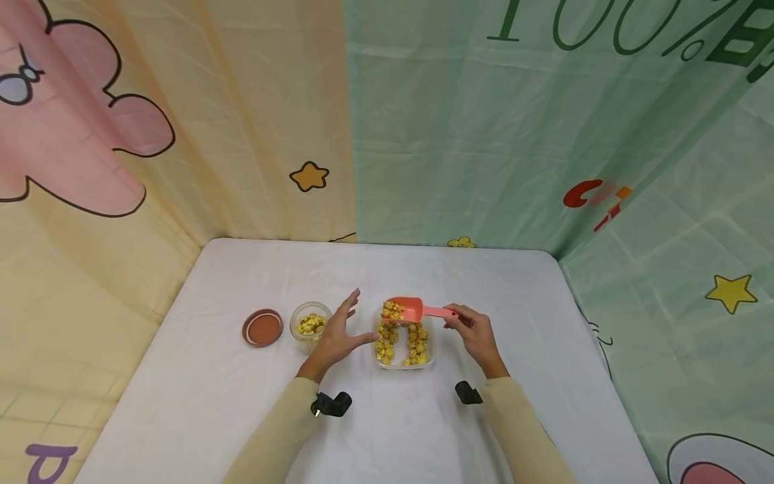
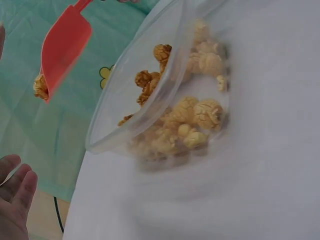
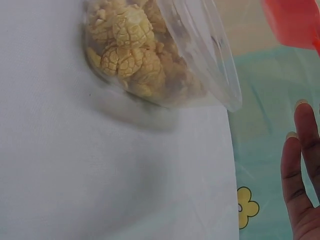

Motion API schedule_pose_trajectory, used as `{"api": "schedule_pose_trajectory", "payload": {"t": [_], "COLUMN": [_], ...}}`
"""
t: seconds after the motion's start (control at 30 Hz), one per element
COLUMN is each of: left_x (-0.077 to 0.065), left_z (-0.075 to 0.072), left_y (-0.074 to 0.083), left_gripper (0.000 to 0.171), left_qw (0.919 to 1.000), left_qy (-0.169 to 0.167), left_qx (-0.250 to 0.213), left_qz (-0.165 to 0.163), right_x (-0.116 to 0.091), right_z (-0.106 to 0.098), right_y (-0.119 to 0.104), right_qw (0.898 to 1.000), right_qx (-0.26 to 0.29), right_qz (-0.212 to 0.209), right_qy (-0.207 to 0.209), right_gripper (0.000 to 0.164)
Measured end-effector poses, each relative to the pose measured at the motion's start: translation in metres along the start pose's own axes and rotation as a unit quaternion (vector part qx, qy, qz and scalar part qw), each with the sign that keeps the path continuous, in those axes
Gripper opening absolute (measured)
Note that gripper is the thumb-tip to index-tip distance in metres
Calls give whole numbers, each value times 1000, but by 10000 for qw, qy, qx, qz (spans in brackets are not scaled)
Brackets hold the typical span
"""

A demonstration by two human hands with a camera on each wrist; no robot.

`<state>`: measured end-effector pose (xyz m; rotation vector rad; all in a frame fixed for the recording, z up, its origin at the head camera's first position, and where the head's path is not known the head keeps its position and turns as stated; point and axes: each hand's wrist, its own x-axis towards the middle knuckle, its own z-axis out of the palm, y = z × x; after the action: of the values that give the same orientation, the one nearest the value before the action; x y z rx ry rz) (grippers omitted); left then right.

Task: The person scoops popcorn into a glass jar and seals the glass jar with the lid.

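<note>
My right hand [image 1: 478, 336] pinches the handle of a coral-red scoop [image 1: 414, 310]. Some caramel popcorn [image 1: 392, 310] sits at the scoop's left end, above the far side of a clear rectangular plastic container [image 1: 408, 367]. In the left wrist view, a popcorn piece [image 2: 40, 87] shows at the lip of the tilted scoop. More popcorn [image 1: 417, 344] lies along the container's sides, with a bare strip in the middle. My left hand [image 1: 336, 340] has its fingers spread; its thumb reaches to the container's left rim, and whether it touches cannot be told.
Left of the left hand stands a round clear jar [image 1: 295, 321] with popcorn inside, partly hidden by that hand. A brown round lid [image 1: 265, 329] lies beside it. The white table [image 1: 242, 417] meets printed curtains [image 1: 435, 148] at its far edge.
</note>
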<state>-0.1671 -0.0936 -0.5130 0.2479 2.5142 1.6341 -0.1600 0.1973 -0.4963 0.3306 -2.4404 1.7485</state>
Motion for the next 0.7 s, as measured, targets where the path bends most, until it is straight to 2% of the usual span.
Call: {"api": "schedule_pose_trajectory", "payload": {"t": [0.17,0.4,0.6,0.7], "left_x": [3,4,2,0], "left_z": [-14,-37,-57,-66], "left_y": [9,20,18,15], "left_gripper": [100,100,91,83], "left_qw": [9998,9984,9968,9951], "left_qy": [48,319,543,687], "left_qx": [37,357,461,385], "left_qz": [185,288,364,596], "right_x": [5,12,18,21], "right_z": [3,8,15,20], "right_y": [-6,-13,-21,-26], "right_qw": [10000,9999,9998,9996], "right_qx": [-69,18,88,199], "right_qz": [-20,-80,-73,-51], "right_qy": [52,-69,-144,-200], "right_gripper": [21,22,21,21]}}
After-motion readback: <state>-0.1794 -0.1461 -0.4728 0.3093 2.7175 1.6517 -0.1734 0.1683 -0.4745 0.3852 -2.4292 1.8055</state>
